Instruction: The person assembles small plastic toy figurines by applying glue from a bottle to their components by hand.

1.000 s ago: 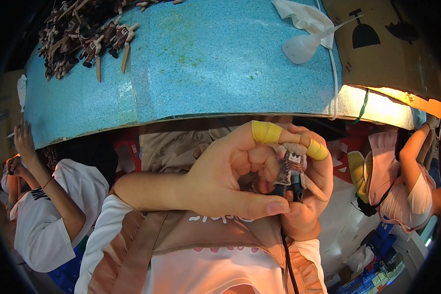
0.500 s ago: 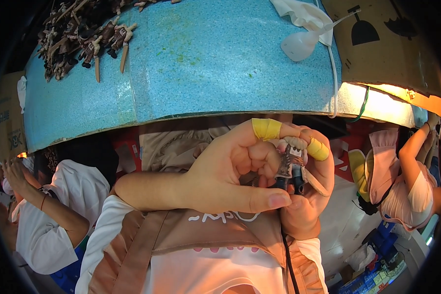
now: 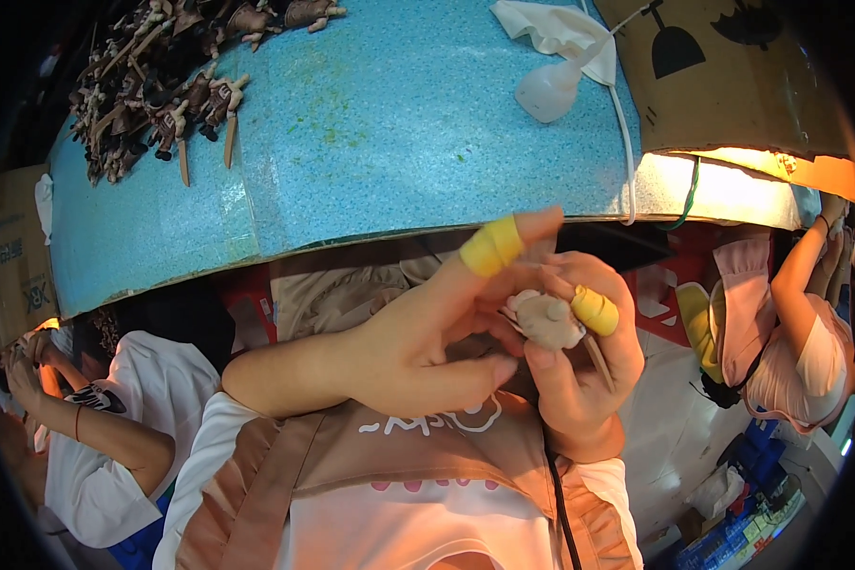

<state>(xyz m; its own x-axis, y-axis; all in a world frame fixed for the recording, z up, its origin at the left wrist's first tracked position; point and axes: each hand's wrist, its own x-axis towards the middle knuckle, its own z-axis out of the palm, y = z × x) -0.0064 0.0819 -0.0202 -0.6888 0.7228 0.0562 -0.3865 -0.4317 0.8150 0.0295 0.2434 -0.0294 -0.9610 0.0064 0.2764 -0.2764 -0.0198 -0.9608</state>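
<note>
Figurine off centre toward four o'clock, pinched in my right hand. Left hand spread wide at nine o'clock of it; contact unclear. Yellow tape could dull feel, I judge: figurine could slip, fall short of table. One o'clock: squeeze bottle, contents unclear. Two o'clock: cardboard box, inside hidden.

Warm light glows right of the speckled blue table, above pale flooring.

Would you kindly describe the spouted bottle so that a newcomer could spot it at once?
Find the blue tabletop, then the crumpled white cloth toward its far right. The bottle lies beside that cloth, set apart by its rounded translucent body and long thin spout.
</note>
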